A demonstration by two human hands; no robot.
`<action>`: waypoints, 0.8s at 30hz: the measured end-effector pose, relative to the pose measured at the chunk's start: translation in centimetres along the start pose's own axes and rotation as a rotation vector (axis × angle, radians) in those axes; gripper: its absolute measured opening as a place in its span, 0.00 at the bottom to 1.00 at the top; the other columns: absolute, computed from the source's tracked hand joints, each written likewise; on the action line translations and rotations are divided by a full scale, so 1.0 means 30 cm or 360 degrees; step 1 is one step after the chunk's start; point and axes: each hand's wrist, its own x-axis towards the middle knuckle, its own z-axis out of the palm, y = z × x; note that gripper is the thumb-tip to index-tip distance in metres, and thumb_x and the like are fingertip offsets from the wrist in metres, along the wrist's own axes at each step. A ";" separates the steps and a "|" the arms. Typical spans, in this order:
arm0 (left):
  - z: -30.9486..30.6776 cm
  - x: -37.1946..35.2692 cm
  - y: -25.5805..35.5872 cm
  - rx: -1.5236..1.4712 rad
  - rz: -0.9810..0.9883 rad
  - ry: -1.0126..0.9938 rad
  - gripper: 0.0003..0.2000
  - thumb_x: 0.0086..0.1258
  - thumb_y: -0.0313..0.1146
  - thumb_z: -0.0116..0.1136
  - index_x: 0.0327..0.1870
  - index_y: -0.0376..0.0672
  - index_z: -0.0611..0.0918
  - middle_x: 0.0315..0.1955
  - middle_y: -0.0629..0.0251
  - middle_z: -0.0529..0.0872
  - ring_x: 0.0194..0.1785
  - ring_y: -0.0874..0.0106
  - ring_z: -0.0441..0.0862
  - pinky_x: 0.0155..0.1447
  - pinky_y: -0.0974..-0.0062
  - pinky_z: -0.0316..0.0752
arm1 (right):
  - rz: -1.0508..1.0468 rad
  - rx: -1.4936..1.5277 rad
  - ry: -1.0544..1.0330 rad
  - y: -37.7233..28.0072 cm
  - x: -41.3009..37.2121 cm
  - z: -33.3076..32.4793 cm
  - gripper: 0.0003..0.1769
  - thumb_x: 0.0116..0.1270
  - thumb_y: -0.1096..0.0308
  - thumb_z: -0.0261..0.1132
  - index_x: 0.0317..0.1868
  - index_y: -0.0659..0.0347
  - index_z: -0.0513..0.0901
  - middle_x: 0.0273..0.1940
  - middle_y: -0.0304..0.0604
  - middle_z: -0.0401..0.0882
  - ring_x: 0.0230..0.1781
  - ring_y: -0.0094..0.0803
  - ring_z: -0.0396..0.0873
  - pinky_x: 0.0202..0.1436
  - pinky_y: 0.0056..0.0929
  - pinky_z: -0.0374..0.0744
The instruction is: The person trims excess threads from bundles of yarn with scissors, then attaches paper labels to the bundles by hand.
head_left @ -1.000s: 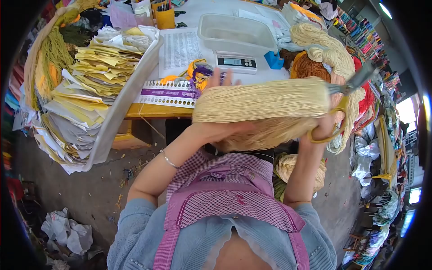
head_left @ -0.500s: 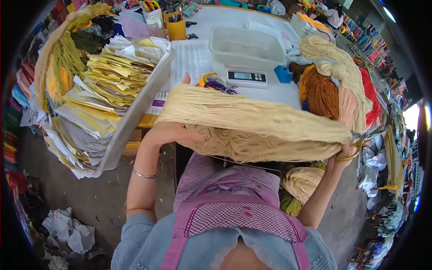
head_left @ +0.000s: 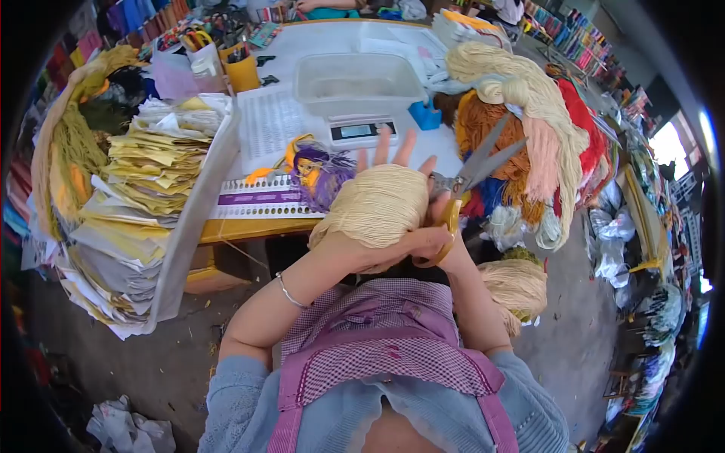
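Observation:
A cream yarn skein (head_left: pixel 376 205) is looped around my left hand (head_left: pixel 384 146), whose fingers stretch up and apart above the strands. Close against its right side is my right hand (head_left: pixel 427 241), closed on a pair of scissors (head_left: pixel 489 160). The scissors' yellow handle loops sit at my right fingers and thumb, and the parted blades point up and to the right. The skein hides my left palm, and the lower part of the skein is partly hidden behind my forearm.
On the table stand a scale (head_left: pixel 362 132) with a clear plastic tub (head_left: pixel 359 79), a purple-and-white card (head_left: pixel 260 198) and purple thread (head_left: pixel 323 177). A bin of papers (head_left: pixel 192 226) is at left. Yarn skeins (head_left: pixel 521 75) hang at right. Another person's arm (head_left: pixel 325 6) shows behind.
The skein, stretched wide between both hands before, is now gathered around my left hand. My right hand has come left beside it with the scissors. The view has shifted to the right.

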 end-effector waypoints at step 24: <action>-0.114 -0.051 -0.162 -0.3968 -0.0388 0.1205 0.35 0.73 0.63 0.37 0.69 0.42 0.58 0.73 0.44 0.55 0.76 0.47 0.53 0.76 0.48 0.50 | 0.0498 0.0157 -0.1014 -0.147 -0.123 0.153 0.48 0.50 0.19 0.58 0.40 0.63 0.74 0.28 0.34 0.72 0.23 0.21 0.73 0.28 0.21 0.72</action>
